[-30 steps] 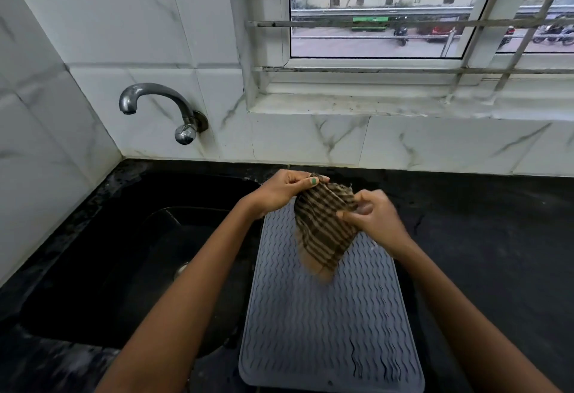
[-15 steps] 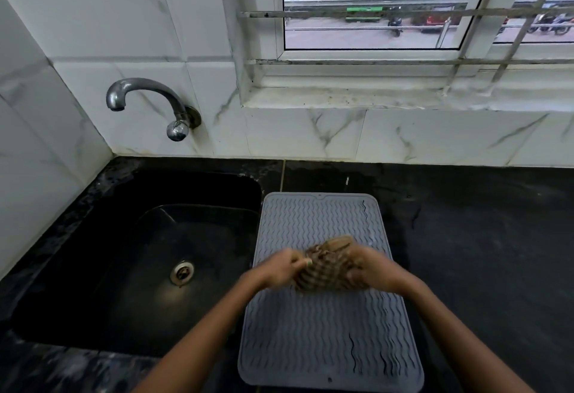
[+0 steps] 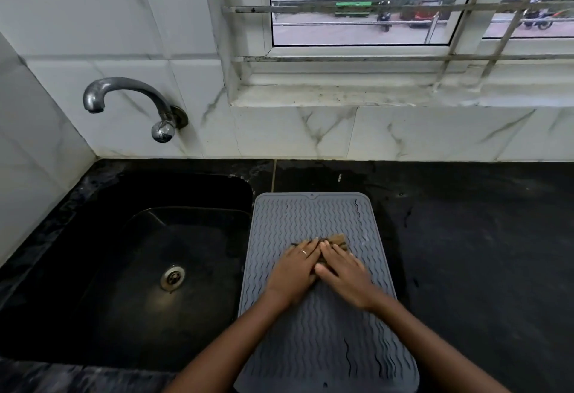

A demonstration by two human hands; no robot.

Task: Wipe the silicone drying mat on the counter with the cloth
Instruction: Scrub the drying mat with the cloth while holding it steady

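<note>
Both hands flat, fingers straight, left hand [image 3: 293, 271] and right hand [image 3: 343, 274] side by side pressing the folded cloth [image 3: 337, 242] onto the middle of the grey mat [image 3: 310, 215], beside the sink [image 3: 139, 268].

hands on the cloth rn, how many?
2. Left hand and right hand lie side by side, fingers flat, pressing the cloth onto the middle of the drying mat.

You get dim daylight from window [image 3: 360, 1]; black sink [image 3: 93, 268] murky; wide-angle bowing at edges; focus sharp.
</note>
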